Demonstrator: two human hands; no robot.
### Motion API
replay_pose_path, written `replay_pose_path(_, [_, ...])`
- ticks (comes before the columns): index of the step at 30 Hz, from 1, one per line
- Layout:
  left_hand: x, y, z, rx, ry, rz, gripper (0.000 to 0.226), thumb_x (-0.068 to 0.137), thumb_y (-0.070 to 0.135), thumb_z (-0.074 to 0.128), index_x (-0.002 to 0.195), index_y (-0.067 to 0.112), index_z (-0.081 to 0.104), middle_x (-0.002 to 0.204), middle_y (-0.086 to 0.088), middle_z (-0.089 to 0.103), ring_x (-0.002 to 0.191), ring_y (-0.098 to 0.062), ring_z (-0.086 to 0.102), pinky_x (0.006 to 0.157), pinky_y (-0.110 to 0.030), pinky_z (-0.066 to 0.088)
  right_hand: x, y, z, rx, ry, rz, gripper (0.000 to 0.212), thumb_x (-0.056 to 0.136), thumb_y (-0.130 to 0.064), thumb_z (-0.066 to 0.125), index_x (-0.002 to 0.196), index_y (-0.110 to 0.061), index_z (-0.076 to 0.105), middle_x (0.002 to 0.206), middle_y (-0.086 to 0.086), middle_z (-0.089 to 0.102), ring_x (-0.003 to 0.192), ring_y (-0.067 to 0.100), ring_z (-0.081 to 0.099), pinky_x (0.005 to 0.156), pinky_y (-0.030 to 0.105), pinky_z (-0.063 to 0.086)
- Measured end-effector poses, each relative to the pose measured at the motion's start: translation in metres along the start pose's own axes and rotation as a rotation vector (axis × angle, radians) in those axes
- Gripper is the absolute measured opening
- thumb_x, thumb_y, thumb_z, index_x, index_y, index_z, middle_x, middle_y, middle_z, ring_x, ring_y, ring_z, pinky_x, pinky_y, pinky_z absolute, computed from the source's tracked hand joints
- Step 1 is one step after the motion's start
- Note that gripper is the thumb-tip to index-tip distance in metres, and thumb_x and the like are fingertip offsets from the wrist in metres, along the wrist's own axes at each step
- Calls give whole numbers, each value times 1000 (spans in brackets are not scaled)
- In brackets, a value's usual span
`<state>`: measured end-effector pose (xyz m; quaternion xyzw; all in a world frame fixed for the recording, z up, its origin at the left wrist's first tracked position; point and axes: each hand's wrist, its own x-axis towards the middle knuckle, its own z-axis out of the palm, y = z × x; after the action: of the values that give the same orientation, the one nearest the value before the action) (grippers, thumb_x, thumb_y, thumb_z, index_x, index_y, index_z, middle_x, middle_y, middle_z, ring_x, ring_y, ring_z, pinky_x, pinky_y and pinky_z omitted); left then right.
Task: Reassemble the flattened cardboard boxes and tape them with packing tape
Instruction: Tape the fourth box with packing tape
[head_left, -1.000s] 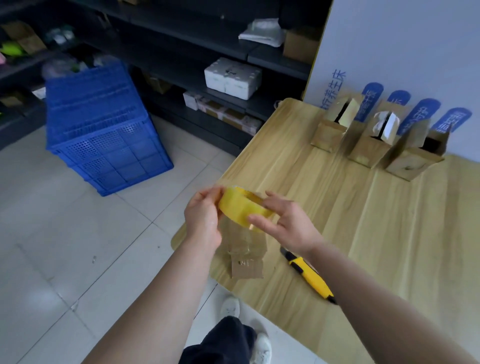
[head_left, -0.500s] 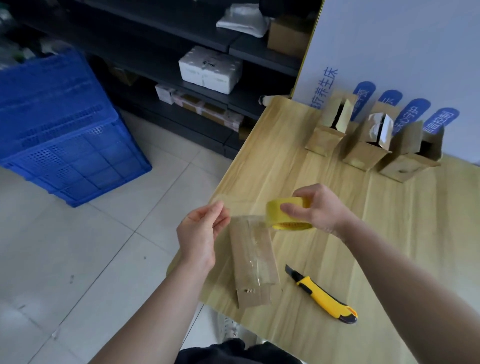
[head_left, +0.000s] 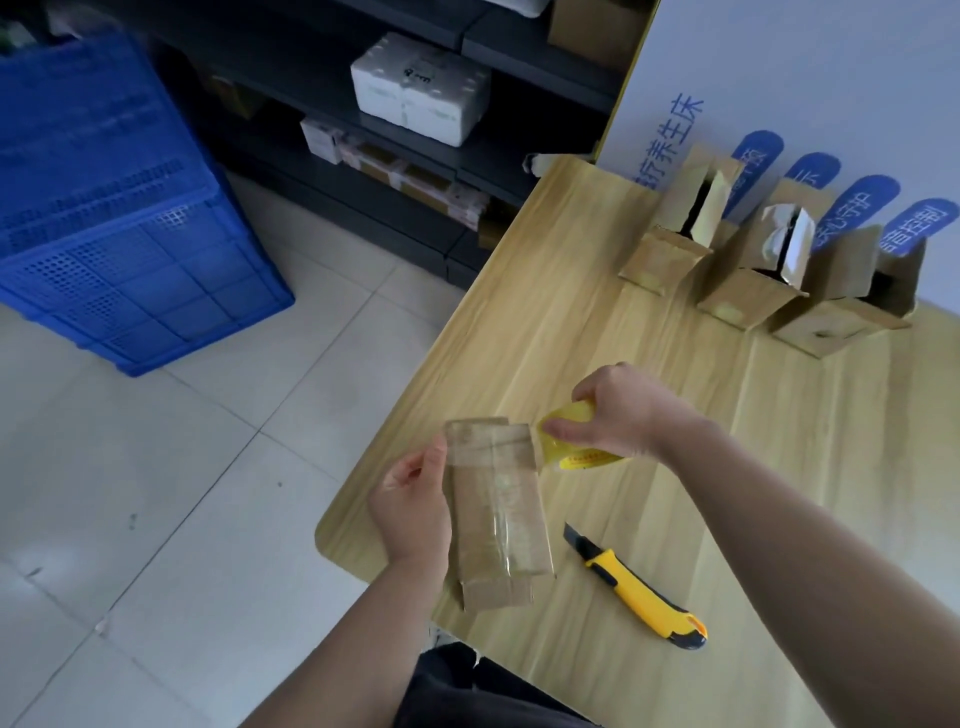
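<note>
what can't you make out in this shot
Head view only:
- tape roll: mostly covered by the right hand, so how much tape is left is hidden.
- left hand: cannot tell whether its fingertips pinch the tape end or only touch the flat box; the clear tape barely shows.
- knife: the blade is too small to judge.
- blue crate: cut off by the left edge.
</note>
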<state>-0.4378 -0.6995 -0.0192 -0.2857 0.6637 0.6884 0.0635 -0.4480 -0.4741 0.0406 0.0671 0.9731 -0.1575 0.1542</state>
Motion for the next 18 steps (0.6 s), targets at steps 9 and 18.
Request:
replay_pose_path(9, [1,-15,11,-50,115,-57,12,83,24,75,76,14,72,68,9,72,66,0,67,60,-12,53,12,-3,7,-161,13,-75,56,73,-73,46,59,-20,56,54,-6,52,57,9,50,48,27,37])
replay_pose_path(18, [4,-19,10,-75,136,-122,15,82,30,76,74,18,72,70,10,73,69,-2,69,61,-14,51,12,-9,6,-217,6,-107,57,77,-72,47,62,-18,58,54,-4,54,58,13,53,49,29,41])
